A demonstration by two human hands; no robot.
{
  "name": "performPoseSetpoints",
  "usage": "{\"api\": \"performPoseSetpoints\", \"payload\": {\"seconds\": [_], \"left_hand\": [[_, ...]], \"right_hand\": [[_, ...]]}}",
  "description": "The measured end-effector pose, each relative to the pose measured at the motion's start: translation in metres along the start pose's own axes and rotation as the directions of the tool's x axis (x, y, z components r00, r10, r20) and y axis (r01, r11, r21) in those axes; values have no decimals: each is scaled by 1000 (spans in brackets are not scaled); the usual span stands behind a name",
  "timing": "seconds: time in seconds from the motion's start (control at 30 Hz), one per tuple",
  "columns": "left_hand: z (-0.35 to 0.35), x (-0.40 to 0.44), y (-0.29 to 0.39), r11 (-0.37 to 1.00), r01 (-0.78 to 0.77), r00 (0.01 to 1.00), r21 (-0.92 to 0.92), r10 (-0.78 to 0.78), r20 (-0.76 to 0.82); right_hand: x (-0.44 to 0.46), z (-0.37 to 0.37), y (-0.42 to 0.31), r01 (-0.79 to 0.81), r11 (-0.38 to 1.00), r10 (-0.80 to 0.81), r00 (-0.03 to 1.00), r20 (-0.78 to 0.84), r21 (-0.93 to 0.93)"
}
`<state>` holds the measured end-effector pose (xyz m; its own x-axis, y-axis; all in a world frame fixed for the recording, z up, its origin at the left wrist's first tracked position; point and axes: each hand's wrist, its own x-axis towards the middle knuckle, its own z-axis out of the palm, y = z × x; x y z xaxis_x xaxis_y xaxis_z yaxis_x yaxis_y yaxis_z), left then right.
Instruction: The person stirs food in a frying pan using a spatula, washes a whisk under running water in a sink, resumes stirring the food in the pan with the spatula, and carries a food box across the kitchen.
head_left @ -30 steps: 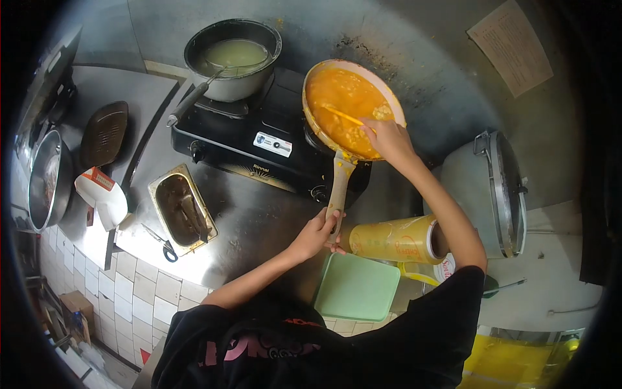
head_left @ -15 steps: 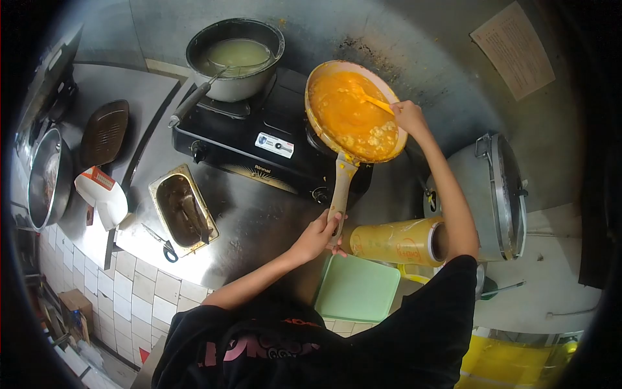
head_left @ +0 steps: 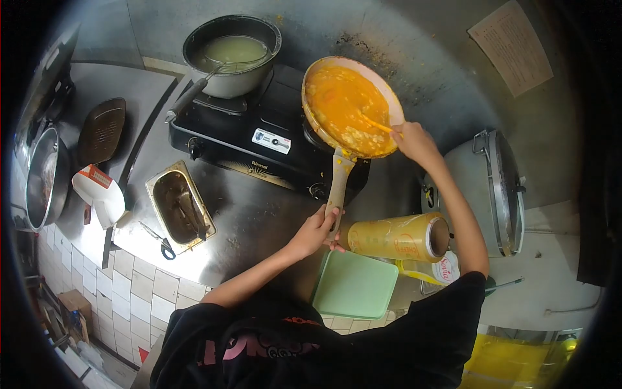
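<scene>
Pan (head_left: 389, 89) is over the stove's (head_left: 223, 139) right end in the head view, orange mix (head_left: 337, 94) inside. Left hand (head_left: 314, 233) is wrapped snugly round its handle (head_left: 338, 185); right hand's (head_left: 414, 141) got a closed pinch on a utensil (head_left: 374, 122), tip in the mix.

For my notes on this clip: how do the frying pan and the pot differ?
Contents: the frying pan holds a lumpy orange mixture; the pot holds a pale yellowish-green liquid.
Handling: the left hand grips the pan's handle; neither hand touches the pot.
Tool: the right hand holds an orange utensil in the pan; a wire strainer rests unheld in the pot.
Shared: both are uncovered, at the stove.
</scene>
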<state>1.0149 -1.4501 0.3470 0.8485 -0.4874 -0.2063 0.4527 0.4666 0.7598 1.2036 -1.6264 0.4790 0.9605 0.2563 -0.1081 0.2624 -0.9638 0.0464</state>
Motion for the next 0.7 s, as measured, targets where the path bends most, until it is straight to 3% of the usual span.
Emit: {"api": "performPoseSetpoints", "payload": {"seconds": [0.3,0.47,0.53,0.6,0.63,0.67,0.7], "left_hand": [[0,1,-1,1000,-14,1000,9,14,5],[2,-2,3,1000,-3,1000,19,3,1],[2,-2,3,1000,-4,1000,26,4,0],[2,-1,3,1000,2,1000,15,-2,-4],[2,-1,3,1000,2,1000,17,-2,-2],[2,-1,3,1000,2,1000,15,-2,-5],[2,-1,2,1000,1,1000,12,-1,-9]], "right_hand": [[-34,-23,-21,179,984,-179,982,-62,7],[-39,-72,-8,224,940,-240,970,33,257],[-46,-88,-14,196,952,-217,974,63,236],[-49,-94,-20,136,964,-190,954,233,227],[-44,-82,-11,230,941,-282,938,203,247],[-43,-72,-11,229,941,-281,938,201,248],[-44,-62,-15,198,971,-219,962,165,133]]}}
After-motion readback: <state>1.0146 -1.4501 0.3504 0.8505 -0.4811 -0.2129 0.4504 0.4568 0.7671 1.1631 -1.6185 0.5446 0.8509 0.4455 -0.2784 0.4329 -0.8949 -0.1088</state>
